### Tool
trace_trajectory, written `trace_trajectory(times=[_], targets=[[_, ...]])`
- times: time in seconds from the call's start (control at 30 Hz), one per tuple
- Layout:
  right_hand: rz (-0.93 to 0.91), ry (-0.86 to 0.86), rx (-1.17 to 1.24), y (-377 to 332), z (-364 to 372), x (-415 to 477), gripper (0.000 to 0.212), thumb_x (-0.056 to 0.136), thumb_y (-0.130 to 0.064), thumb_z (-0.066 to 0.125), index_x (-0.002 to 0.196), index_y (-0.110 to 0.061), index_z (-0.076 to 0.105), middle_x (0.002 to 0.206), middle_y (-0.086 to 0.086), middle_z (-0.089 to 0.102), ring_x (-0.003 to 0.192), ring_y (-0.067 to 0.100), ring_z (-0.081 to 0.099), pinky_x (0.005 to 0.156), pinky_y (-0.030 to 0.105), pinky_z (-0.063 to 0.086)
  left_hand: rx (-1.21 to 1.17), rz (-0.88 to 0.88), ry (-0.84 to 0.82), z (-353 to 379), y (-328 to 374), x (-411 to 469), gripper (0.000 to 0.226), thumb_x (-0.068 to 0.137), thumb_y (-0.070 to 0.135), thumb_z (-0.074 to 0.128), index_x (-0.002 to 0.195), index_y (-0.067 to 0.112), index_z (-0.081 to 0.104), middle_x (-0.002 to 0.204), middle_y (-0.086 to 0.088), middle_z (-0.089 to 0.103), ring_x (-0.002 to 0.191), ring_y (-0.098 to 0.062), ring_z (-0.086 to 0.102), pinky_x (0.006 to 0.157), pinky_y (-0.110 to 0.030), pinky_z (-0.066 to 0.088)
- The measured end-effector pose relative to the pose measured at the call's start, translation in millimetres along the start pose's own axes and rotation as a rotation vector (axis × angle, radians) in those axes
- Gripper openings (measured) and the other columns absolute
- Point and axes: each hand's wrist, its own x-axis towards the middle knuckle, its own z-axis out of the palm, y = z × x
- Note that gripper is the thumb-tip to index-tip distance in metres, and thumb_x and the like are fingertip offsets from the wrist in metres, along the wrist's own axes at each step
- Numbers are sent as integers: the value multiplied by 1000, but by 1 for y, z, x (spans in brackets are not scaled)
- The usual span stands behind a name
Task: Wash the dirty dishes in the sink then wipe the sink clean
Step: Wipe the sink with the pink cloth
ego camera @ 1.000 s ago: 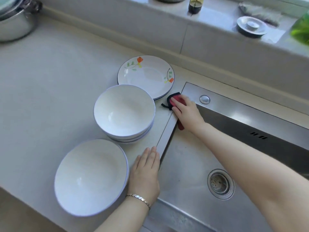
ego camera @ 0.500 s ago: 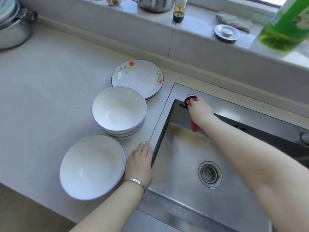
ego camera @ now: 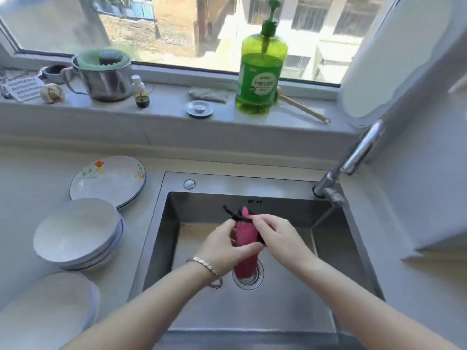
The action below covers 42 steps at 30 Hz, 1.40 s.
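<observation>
Now both hands meeting above sink (ego camera: pixel 161 248) basin. Left hand (ego camera: pixel 225 248) curling around middle of red cloth (ego camera: pixel 244 251), thumb across it. Right hand (ego camera: pixel 276 236) pinching cloth's upper end. Cloth hanging upright over drain (ego camera: pixel 249 280). Washed bowls (ego camera: pixel 78 233), plate (ego camera: pixel 108 181) sitting on counter left of sink.

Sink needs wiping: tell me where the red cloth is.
Head view, centre: the red cloth hangs above the drain, held by the left hand and right hand.

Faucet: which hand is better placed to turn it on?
Right, probably. The faucet stands at the sink's right rear corner, on the right hand's side; the left hand also grips the red cloth and could hold it alone.
</observation>
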Motion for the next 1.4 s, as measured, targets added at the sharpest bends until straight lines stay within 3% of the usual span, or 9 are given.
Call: trace_trajectory(times=[0.17, 0.23, 0.37, 0.53, 0.67, 0.8, 0.93, 1.13, 1.4], targets=[[191, -121, 112, 14, -75, -17, 61, 87, -19, 63, 140, -10, 35, 134, 1, 48, 116, 12, 52, 95, 26, 42, -103, 22, 47, 37, 53, 17, 16, 84, 4, 56, 92, 17, 61, 89, -7, 68, 86, -25, 65, 81, -36, 54], [166, -232, 256, 17, -103, -20, 47, 84, -17, 66, 128, -8, 52, 129, 7, 58, 118, 17, 55, 104, 33, 41, -176, 80, -23, 47, 77, 22, 22, 84, 5, 58, 89, 25, 65, 85, -4, 70, 82, -21, 66, 74, -31, 55], [-36, -114, 316, 1, -139, -23, 30, 77, -4, 73, 104, -15, 65, 101, 0, 72, 95, 13, 67, 78, 18, 52, -195, 234, 74, 50, 125, 38, 25, 82, 5, 66, 89, 30, 66, 86, 1, 71, 80, -12, 67, 75, -25, 55], [-195, 154, 106, -50, -166, -9, 18, 81, -16, 68, 98, -15, 62, 92, -1, 69, 84, 7, 65, 76, 21, 55, -85, 316, 161, 35, 169, 56, 22, 78, 11, 71, 87, 29, 62, 76, 5, 70, 71, -7, 67, 65, -19, 55], [-190, 201, 72, -96, -200, 19, 23, 83, -12, 63, 104, -12, 55, 97, 6, 63, 88, 20, 64, 79, 42, 56, -9, 220, 210, 19, 191, 90, 25, 79, 27, 71, 99, 20, 55, 82, -4, 67, 71, -16, 67, 57, -25, 55], [-186, 278, -69, -128, -245, 75, 23, 83, -11, 60, 105, -14, 53, 87, 2, 59, 74, 15, 61, 57, 24, 52, 229, 80, 201, 3, 189, 133, 11, 89, 26, 57, 94, 16, 56, 74, 0, 65, 59, -12, 61, 56, -26, 51], [-92, 386, -148, -133, -286, 144, 19, 83, -6, 55, 102, -12, 56, 85, 6, 60, 71, 19, 57, 55, 25, 44, 537, -14, 208, -14, 174, 179, 8, 88, 21, 50, 92, 20, 57, 92, -2, 65, 86, -21, 64, 76, -29, 52], [9, 511, -139, -115, -312, 247, 34, 85, -4, 51, 118, -5, 53, 111, 14, 58, 103, 30, 55, 85, 34, 44, 855, 11, 156, -10, 156, 252, 38, 92, 24, 41, 130, 21, 45, 134, 0, 49, 118, -20, 51, 97, -33, 43], [296, 32, 46, -71, -300, 308, 28, 81, 0, 37, 59, -16, 44, 43, -2, 44, 35, 12, 40, 38, 19, 32, 930, 144, 114, 0, 142, 323, 41, 92, 17, 39, 133, 18, 42, 139, 3, 42, 125, -18, 43, 101, -32, 39]])
